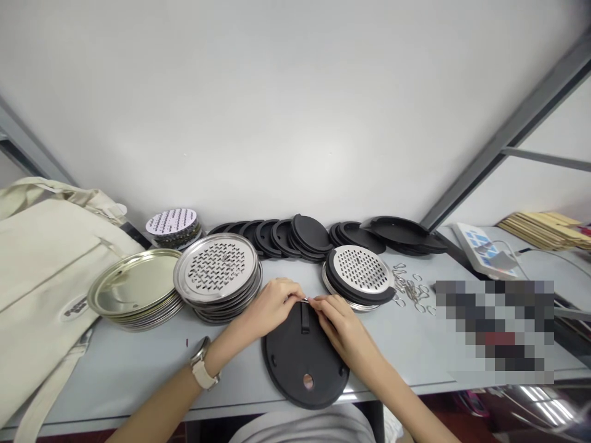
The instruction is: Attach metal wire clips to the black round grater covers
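Note:
A round black plastic disc (302, 363) lies at the table's front edge, with a small round hole low in its face and a short strap-like tab (305, 320) at its far edge. Above that tab, my left hand (279, 301) pinches one end of a small shiny metal wire piece (305, 300). From the other side, my right hand (336, 315) closes its fingertips on the same piece and lies along the disc's right edge. My fingers cover most of the wire, so its full shape is hidden. A watch (203, 363) is on my left wrist.
Behind my hands stand a stack of metal grater plates (218, 267), gold-toned round plates (133, 283) and black discs (311, 234). A perforated plate in a black holder (362, 269) sits right, beside loose wire loops (410, 289). A canvas bag (50, 264) is at left.

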Available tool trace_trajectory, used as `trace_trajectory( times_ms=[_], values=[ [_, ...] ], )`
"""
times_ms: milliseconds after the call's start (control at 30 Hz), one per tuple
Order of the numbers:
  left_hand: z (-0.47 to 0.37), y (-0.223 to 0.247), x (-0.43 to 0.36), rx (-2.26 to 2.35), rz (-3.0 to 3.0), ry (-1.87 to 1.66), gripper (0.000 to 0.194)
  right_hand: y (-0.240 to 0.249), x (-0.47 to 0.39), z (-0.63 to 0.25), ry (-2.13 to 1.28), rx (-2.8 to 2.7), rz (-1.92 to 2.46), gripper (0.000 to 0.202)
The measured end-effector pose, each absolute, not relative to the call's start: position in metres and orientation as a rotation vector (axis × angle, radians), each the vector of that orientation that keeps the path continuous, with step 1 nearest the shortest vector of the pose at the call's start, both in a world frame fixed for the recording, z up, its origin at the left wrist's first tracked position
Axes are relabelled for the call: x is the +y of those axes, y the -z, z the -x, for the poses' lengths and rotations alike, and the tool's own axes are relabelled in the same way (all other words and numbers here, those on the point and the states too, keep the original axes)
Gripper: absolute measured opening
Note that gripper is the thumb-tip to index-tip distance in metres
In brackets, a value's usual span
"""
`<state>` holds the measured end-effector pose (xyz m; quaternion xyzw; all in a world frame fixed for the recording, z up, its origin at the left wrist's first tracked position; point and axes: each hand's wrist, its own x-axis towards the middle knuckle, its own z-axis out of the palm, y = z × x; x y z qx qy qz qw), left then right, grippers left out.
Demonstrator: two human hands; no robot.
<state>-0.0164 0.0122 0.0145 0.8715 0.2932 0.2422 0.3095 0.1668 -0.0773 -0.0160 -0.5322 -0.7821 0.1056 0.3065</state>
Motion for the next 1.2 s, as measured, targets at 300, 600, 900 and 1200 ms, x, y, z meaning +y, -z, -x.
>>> trace_trajectory(
  times_ms=[300, 600, 900, 1200],
  values=[
    [0.016, -0.0102, 0.012, 0.764, -2.342, -0.651, 0.019, 0.0178, -0.0725, -0.1639, -0.301, -1.98, 1.424, 0.017],
    [0.017, -0.0091, 0.0126, 0.729, -2.332, -0.647, 0.019, 0.017, -0.0715, -0.1629, -0.257, -1.974, 1.451, 0.019],
    [0.0175, -0.0103, 0.0093, 0.724, -2.341, -0.664, 0.021, 0.0233, -0.0694, -0.1639, -0.241, -1.963, 1.414, 0.019],
    [0.0172, -0.0069, 0.0092, 0.704, -2.351, -0.669, 0.022, 0.0198, -0.0712, -0.1624, -0.194, -2.025, 1.442, 0.019]
  ],
)
